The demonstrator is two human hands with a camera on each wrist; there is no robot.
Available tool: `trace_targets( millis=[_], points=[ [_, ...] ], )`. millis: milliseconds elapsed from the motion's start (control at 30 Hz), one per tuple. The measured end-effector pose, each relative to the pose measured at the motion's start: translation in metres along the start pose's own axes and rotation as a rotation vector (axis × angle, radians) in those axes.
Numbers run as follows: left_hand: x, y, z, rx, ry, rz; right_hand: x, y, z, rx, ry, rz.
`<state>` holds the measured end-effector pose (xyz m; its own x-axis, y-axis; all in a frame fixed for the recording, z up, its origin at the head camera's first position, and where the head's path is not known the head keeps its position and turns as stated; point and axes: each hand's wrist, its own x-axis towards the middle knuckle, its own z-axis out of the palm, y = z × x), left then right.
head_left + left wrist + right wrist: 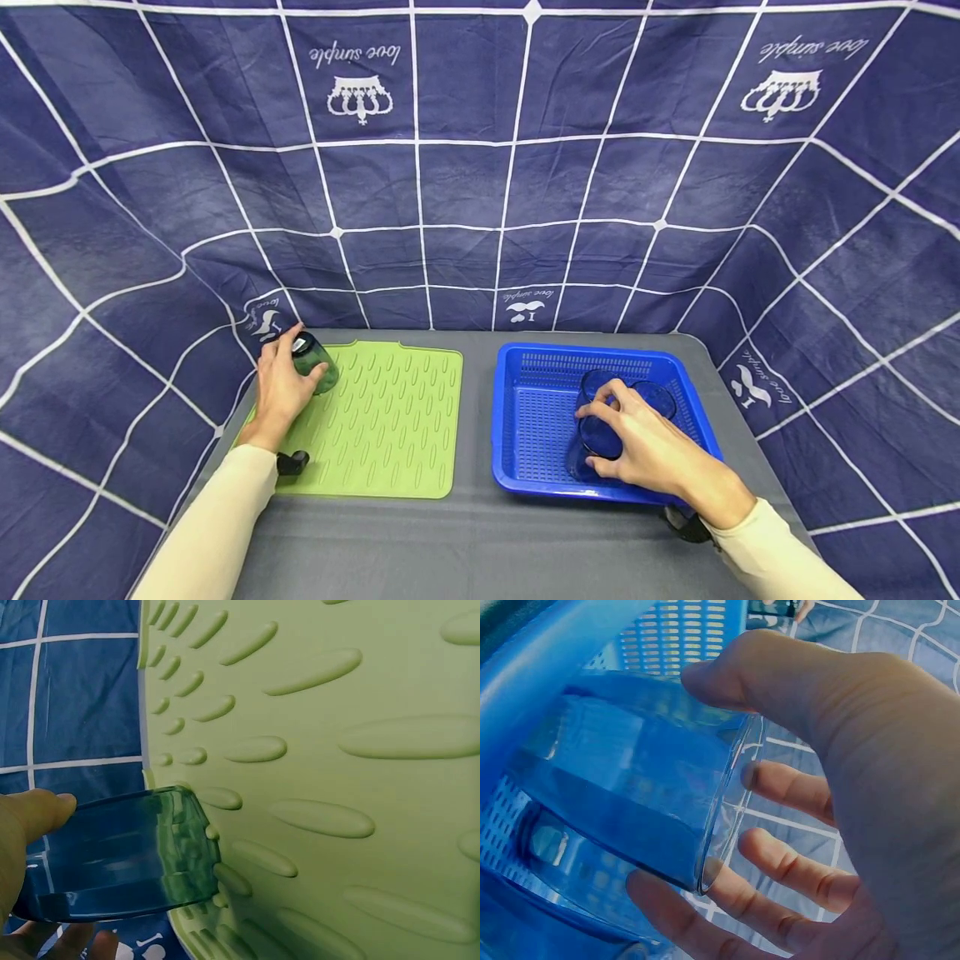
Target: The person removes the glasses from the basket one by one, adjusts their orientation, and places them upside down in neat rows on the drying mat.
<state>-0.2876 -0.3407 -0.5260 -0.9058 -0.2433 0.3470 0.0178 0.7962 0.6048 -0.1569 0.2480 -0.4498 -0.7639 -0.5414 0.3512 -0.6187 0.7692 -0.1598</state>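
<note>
At the far left corner of the green mat (382, 417), my left hand (281, 379) holds a dark blue-green tinted glass (322, 379). In the left wrist view, one end of this glass (120, 851) meets the mat, and the thumb lies along its side near the other end. Over the blue basket (501, 417), my right hand (648, 442) grips a clear glass (630, 765) near its rim, thumb on one side and fingers on the other. Other glasses (660, 398) are in the basket beside it, partly hidden by the hand.
A grey tabletop (476, 533) lies beneath the mat and basket, with a strip of it between them. Blue cloth (465, 183) with white lines hangs along the back and both sides. Raised oval ridges cover the mat. The basket has raised, perforated walls.
</note>
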Motion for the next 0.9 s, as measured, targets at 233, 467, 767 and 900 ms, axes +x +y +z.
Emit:
trace_targets(
  millis=[233, 467, 767, 900],
  points=[
    [-0.001, 0.005, -0.003, -0.009, 0.008, 0.001, 0.003, -0.001, -0.005, 0.0, 0.024, -0.009],
    [0.0, 0.014, -0.009, 0.001, 0.034, 0.028, 0.007, -0.002, -0.013, 0.001, 0.068, -0.025],
    [-0.001, 0.027, -0.014, 0.004, 0.037, 0.039, 0.007, -0.002, -0.018, 0.031, 0.082, -0.006],
    [-0.002, 0.033, -0.015, -0.009, 0.059, 0.086, 0.001, 0.02, 0.002, 0.099, 0.14, -0.057]
  ],
)
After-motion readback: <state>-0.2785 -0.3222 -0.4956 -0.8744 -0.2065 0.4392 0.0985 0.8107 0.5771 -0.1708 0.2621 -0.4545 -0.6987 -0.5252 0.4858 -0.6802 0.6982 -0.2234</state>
